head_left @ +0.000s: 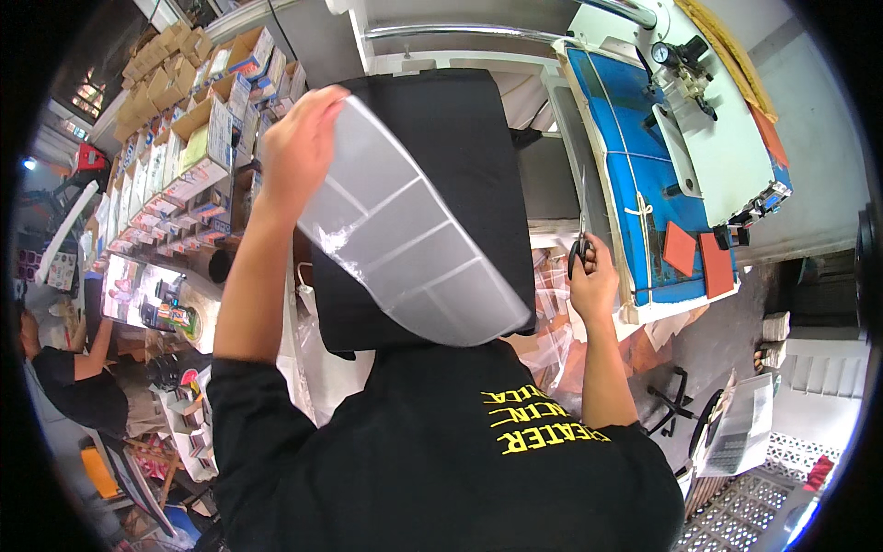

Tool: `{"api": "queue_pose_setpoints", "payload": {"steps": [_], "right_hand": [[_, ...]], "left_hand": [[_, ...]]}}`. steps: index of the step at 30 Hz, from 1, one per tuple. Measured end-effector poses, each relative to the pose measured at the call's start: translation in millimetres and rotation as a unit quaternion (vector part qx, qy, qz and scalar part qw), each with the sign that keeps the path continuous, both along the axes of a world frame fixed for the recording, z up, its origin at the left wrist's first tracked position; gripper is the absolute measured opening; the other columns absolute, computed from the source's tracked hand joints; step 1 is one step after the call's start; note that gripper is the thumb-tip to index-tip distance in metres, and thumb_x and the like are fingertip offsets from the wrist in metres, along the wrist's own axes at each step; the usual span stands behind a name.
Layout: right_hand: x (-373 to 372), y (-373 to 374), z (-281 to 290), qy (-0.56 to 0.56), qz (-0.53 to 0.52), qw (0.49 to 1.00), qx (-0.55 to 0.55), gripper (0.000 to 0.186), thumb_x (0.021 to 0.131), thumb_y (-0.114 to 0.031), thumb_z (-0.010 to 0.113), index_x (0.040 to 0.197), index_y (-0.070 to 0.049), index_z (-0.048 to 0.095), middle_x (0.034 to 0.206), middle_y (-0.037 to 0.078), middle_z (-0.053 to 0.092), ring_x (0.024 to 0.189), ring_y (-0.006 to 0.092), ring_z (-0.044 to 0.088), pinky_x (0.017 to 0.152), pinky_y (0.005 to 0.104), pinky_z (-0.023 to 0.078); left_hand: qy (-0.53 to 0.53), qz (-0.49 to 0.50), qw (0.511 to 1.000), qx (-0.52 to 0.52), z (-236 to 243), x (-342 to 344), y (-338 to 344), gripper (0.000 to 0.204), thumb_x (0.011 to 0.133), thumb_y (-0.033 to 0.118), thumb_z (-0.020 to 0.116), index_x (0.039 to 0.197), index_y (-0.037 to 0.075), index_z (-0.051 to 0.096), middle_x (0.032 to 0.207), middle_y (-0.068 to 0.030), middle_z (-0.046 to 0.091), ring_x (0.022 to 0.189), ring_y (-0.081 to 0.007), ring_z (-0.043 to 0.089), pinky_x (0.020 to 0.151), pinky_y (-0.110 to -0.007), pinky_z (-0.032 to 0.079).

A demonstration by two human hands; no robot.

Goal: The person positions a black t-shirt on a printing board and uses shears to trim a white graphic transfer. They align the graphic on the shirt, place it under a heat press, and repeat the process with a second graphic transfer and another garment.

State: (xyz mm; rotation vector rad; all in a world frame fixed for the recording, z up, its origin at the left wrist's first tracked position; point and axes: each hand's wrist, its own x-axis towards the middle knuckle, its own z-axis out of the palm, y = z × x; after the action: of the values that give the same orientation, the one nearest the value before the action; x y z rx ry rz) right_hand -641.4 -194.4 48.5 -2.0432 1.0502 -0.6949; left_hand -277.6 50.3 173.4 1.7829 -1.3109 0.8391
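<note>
My left hand (302,147) is closed on the upper corner of a glossy translucent grey sheet (418,244) marked with pale rectangular panels. The sheet hangs at a slant, curling at its lower end, over black fabric (460,138) spread on a flat platen. In my right hand (593,276) is a pair of black-handled scissors (579,253), held to the right of the platen with the blades pointing away from me. The scissors are apart from the sheet. Part of the black fabric is hidden behind the sheet.
On the right stands a press machine with a blue bed (625,138), two orange pads (716,264) and a pressure gauge (660,52). Stacked cardboard boxes (198,138) fill the left. Clear plastic scraps (552,317) lie below the scissors. Another person (87,391) is at far left.
</note>
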Motion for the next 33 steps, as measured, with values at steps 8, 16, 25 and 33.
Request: {"api": "queue_pose_setpoints", "payload": {"steps": [8,16,25,33], "right_hand": [[-14.0,-22.6,121.3,-0.066,0.015,0.959,-0.274,0.044,0.079,0.010,0.068,0.122,-0.003,0.065,0.099,0.010,0.068,0.086,0.0184,0.066,0.078,0.0310,0.053],[-82.5,-169.3,306.8,0.188,-0.206,0.817,-0.504,0.033,0.098,-0.024,0.056,0.128,-0.013,0.065,0.119,0.011,0.069,0.110,0.0241,0.065,0.094,0.0348,0.048],[-41.3,-367.6,330.4,0.355,-0.104,0.852,-0.370,0.033,0.095,-0.025,0.055,0.121,-0.009,0.066,0.117,0.020,0.067,0.107,0.0341,0.065,0.093,0.0398,0.049],[57.9,-164.8,262.6,0.195,-0.114,0.823,-0.521,0.032,0.088,-0.018,0.062,0.117,-0.006,0.066,0.117,0.017,0.066,0.110,0.0350,0.062,0.095,0.0411,0.049]], "left_hand": [[-0.080,-0.033,0.987,0.133,-65.5,62.2,-106.6,0.022,0.086,0.013,0.068,0.108,0.010,0.063,0.109,-0.0079,0.064,0.097,-0.0319,0.063,0.087,-0.043,0.051],[0.119,-0.093,0.941,0.302,-128.1,-10.2,46.4,0.047,0.075,0.027,0.078,0.116,0.007,0.064,0.127,-0.0158,0.058,0.125,-0.0380,0.051,0.113,-0.057,0.030],[0.157,-0.039,0.908,0.386,-159.7,-67.1,58.7,0.081,0.078,0.057,0.069,0.142,0.012,0.049,0.153,-0.0196,0.034,0.146,-0.0422,0.021,0.118,-0.058,0.015],[0.149,-0.041,0.914,0.375,-161.2,-73.1,36.0,0.080,0.080,0.058,0.067,0.143,0.013,0.047,0.154,-0.0196,0.033,0.146,-0.0419,0.022,0.117,-0.061,0.014]]}}
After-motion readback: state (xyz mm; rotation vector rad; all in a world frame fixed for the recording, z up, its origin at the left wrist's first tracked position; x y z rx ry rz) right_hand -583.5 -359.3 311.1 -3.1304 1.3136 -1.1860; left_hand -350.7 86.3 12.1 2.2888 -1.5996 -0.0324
